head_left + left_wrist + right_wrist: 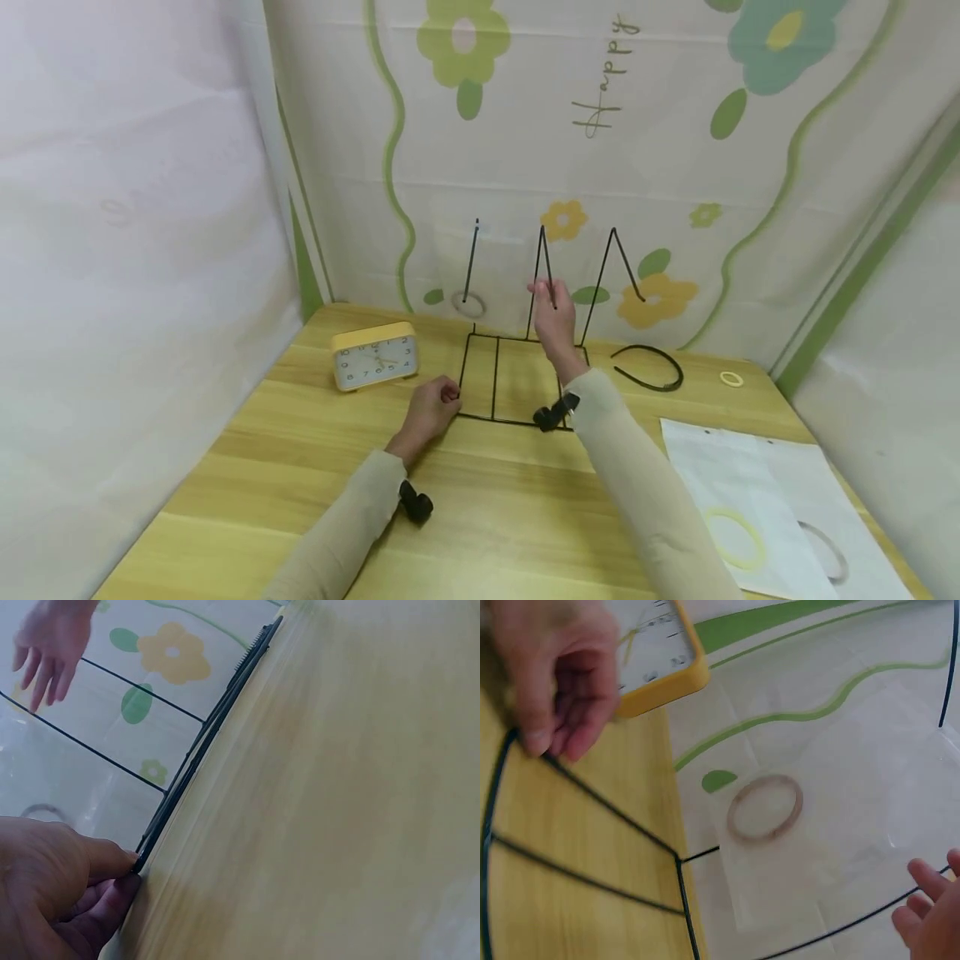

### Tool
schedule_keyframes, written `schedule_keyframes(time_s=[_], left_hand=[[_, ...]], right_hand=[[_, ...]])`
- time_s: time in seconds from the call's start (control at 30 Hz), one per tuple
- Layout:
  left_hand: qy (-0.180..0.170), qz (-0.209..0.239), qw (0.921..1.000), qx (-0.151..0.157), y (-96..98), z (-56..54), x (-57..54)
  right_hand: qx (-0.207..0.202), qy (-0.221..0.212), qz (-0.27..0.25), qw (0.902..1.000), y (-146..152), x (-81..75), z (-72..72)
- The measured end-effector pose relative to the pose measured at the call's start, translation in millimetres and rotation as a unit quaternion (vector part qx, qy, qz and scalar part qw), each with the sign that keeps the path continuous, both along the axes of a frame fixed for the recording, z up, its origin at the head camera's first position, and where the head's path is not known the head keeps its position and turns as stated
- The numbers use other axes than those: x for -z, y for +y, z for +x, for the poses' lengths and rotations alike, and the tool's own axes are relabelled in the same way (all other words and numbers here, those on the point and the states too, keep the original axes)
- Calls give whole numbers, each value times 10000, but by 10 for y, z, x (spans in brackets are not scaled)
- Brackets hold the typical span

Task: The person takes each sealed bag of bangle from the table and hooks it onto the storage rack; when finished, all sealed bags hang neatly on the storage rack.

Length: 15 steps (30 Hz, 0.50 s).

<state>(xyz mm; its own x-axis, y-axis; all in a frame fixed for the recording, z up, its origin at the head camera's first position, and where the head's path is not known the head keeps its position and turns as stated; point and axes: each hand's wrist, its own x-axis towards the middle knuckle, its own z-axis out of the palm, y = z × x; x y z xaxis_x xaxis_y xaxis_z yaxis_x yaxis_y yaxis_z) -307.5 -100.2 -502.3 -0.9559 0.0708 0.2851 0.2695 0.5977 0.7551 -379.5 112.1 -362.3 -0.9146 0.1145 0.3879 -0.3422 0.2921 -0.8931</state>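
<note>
A black wire rack (495,379) stands on the table, its base flat and its tall prongs rising at the back. My left hand (433,406) pinches the front left corner of that base between thumb and fingers, as the left wrist view (67,885) also shows. My right hand (555,321) is raised at the middle prong, its fingers extended; in the left wrist view they look loose and apart. Whether they touch the wire I cannot tell. A clear bag (840,802) with a brownish ring (765,808) inside hangs at the left prong.
A yellow clock (375,357) stands left of the rack. To the right lie a black headband (675,379) and a small yellow ring (731,379). Nearer, pale flat packs (720,458) show a larger yellow ring (759,542) and a grey ring (842,567). Fabric walls surround the table.
</note>
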Motion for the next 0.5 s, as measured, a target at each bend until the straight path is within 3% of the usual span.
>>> schedule_keyframes(time_s=[0.1,0.27,0.4,0.5], left_hand=[[-108,28,9999,-49,-3,29,0],[-88,10,10000,-41,0,31,-12],[-18,52,10000,14,15,14,-34],[-60,75,9999,-34,3,-1,-43]], right_hand=[[-145,-142,329,9993,217,87,173],[-235,-178,1547,9875,804,150,582],[57,-506,2525,9663,1427,256,899],[435,-952,3329,9371,1922,350,1057]])
